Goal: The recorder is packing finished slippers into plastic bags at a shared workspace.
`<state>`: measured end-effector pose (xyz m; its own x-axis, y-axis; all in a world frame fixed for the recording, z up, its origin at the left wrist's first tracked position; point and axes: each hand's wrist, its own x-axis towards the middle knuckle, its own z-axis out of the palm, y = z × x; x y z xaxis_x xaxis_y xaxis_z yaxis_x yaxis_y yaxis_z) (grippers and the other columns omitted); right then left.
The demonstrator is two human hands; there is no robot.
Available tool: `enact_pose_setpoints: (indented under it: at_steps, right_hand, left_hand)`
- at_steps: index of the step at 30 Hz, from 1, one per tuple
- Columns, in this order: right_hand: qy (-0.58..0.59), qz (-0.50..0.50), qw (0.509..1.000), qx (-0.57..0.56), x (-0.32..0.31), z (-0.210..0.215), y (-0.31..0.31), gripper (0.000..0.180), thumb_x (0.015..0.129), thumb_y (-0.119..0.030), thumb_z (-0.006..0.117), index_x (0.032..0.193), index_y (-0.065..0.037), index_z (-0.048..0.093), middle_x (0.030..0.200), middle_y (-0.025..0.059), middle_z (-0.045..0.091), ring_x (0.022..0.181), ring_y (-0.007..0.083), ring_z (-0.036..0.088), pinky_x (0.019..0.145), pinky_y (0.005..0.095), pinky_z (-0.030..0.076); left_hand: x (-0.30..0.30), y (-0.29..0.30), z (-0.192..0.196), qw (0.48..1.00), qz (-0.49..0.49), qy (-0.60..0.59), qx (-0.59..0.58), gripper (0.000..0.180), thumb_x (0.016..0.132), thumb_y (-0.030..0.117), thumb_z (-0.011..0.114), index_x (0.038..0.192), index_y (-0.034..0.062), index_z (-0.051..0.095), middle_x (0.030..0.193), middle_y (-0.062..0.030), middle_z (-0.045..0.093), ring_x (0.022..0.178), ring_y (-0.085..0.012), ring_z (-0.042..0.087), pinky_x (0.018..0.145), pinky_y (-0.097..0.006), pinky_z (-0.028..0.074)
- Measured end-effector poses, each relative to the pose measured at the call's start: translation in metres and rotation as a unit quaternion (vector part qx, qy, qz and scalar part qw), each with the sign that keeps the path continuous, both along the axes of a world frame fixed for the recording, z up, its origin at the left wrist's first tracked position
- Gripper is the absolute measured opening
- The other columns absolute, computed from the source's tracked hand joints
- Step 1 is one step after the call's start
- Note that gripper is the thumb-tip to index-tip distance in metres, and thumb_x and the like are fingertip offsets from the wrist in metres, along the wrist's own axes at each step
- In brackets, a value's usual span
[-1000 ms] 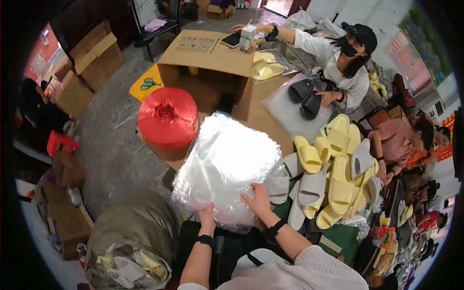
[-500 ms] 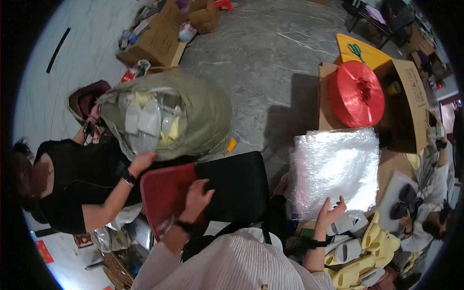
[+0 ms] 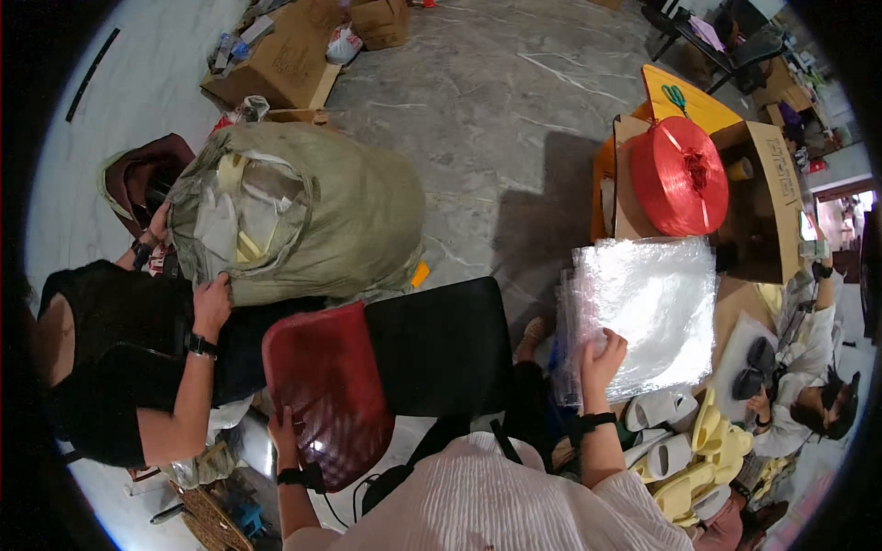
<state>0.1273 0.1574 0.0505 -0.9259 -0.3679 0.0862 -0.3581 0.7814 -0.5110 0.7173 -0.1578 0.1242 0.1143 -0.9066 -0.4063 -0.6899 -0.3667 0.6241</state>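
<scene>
My left hand is at the near left edge of a red glossy chair seat, fingers stretched along its side. A black chair seat adjoins it on the right. My right hand lies over a stack of clear plastic bags, its fingers slightly bent and apart. It touches the stack's near left part, and no bag is visibly lifted. Yellow slippers and white slippers lie piled beside my right forearm.
A person in black at left holds the mouth of a big green sack containing bagged slippers. Behind the plastic stack, a red twine roll rests on a cardboard box. At right, another person handles dark slippers.
My left hand has moved down and left, from above the seats to the red seat's edge. My right hand has moved up and left onto the plastic. The co-worker's hand has reached the sack's rim.
</scene>
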Motion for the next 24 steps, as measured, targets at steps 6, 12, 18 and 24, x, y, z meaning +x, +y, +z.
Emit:
enact_pose_setpoints:
  at_steps: [6,12,18,24]
  right_hand:
    - [0.059,-0.046,0.981,0.179,-0.010,-0.009,0.033,0.064,0.082,-0.039,0.071,0.136,-0.013,0.051,0.130,0.0191,0.049,0.115,0.0392,0.049,0.093,0.0506,0.042]
    - [0.019,-0.035,0.984,0.172,-0.026,-0.027,0.038,0.065,0.082,-0.040,0.071,0.139,-0.017,0.051,0.131,0.0180,0.050,0.115,0.0387,0.050,0.093,0.0490,0.046]
    - [0.016,-0.048,0.976,0.210,-0.023,-0.035,0.037,0.063,0.082,-0.037,0.072,0.138,-0.018,0.052,0.133,0.0181,0.050,0.119,0.0395,0.048,0.094,0.0502,0.046]
    - [-0.012,-0.062,0.969,0.237,-0.020,-0.029,0.030,0.063,0.081,-0.035,0.073,0.138,-0.017,0.052,0.133,0.0175,0.048,0.119,0.0388,0.048,0.094,0.0503,0.046]
  left_hand:
    - [-0.033,0.010,0.011,0.996,0.057,0.060,-0.043,0.037,0.097,0.032,0.062,0.107,-0.0035,0.061,0.077,-0.0104,0.068,0.059,-0.0163,0.063,0.051,-0.029,0.052]
    - [-0.045,0.025,0.025,0.999,0.023,0.030,-0.016,0.035,0.098,0.028,0.060,0.104,-0.0060,0.064,0.094,-0.0112,0.068,0.083,-0.0157,0.058,0.074,-0.031,0.049]
    - [-0.085,0.048,0.055,0.998,0.008,0.030,-0.056,0.031,0.098,0.026,0.060,0.099,-0.0056,0.063,0.090,-0.0066,0.067,0.079,-0.0139,0.055,0.074,-0.031,0.048]
    - [-0.087,0.052,0.068,0.995,0.013,-0.094,0.017,0.063,0.097,0.042,0.059,0.123,-0.0151,0.055,0.116,-0.0242,0.064,0.102,-0.0334,0.059,0.094,-0.038,0.045]
